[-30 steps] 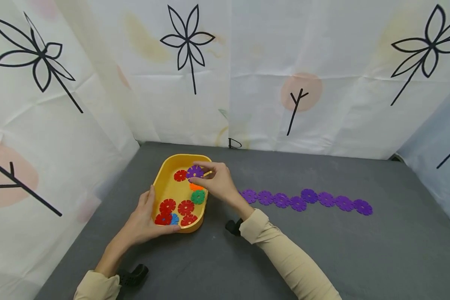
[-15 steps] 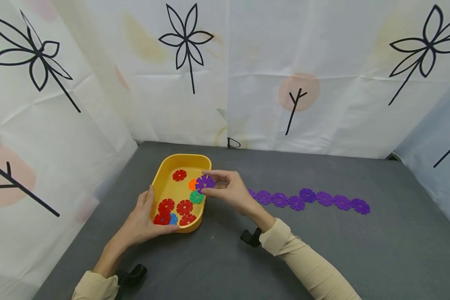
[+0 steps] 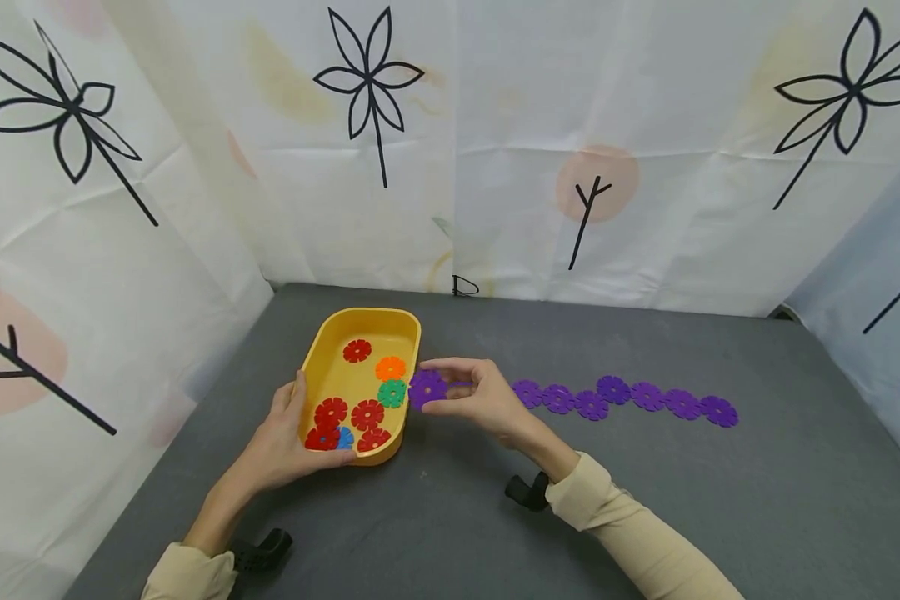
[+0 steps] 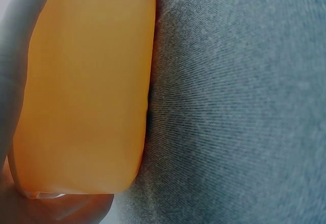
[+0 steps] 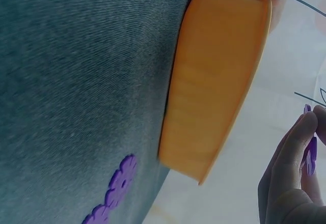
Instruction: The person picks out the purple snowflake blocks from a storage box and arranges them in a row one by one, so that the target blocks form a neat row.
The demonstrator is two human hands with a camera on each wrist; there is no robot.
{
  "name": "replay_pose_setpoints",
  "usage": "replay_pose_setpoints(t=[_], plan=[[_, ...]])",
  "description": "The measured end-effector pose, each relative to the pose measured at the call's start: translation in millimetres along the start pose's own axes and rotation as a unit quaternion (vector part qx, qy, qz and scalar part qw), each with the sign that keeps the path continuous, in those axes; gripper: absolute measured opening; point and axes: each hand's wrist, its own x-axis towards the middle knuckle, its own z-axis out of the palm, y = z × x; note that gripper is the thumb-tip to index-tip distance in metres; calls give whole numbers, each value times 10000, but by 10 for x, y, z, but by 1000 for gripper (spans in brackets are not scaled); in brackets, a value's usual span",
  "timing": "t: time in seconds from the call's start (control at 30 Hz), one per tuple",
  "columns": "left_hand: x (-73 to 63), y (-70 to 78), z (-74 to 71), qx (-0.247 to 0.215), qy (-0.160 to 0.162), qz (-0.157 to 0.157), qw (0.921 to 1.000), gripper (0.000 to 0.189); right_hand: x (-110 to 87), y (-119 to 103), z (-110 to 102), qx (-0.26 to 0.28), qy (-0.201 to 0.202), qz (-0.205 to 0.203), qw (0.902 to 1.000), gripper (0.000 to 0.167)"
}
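Observation:
My left hand (image 3: 277, 437) grips a yellow plastic tray (image 3: 337, 379) at its near left corner, fingers along the side wall and thumb across the near rim. Just outside the tray's right rim, my right hand (image 3: 487, 402) pinches a purple flower-shaped disc (image 3: 427, 389) between thumb and fingers. In the right wrist view the purple disc (image 5: 311, 155) appears edge-on, partly covered by the fingers. Inside the tray lie several red discs (image 3: 367, 414), an orange disc (image 3: 391, 368), a green disc (image 3: 392, 393) and a blue disc (image 3: 346, 437) partly under a red one.
A wavy row of purple discs (image 3: 647, 397) runs rightward across the grey table (image 3: 450, 533); my right hand hides part of its left end. Black wrist devices (image 3: 527, 493) hang below both sleeves. A white printed cloth (image 3: 510, 100) stands behind the table.
My right hand has carried the purple disc out over the tray's right rim, moving right and toward me. The orange disc is now uncovered. My left hand keeps its hold on the tray.

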Motion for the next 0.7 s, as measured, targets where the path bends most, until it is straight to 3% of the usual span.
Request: replay_pose_setpoints(t=[0.7], plan=[[-24, -10, -6, -96, 31, -31, 9999, 144, -285, 171, -223, -55, 37, 302, 9995, 53]])
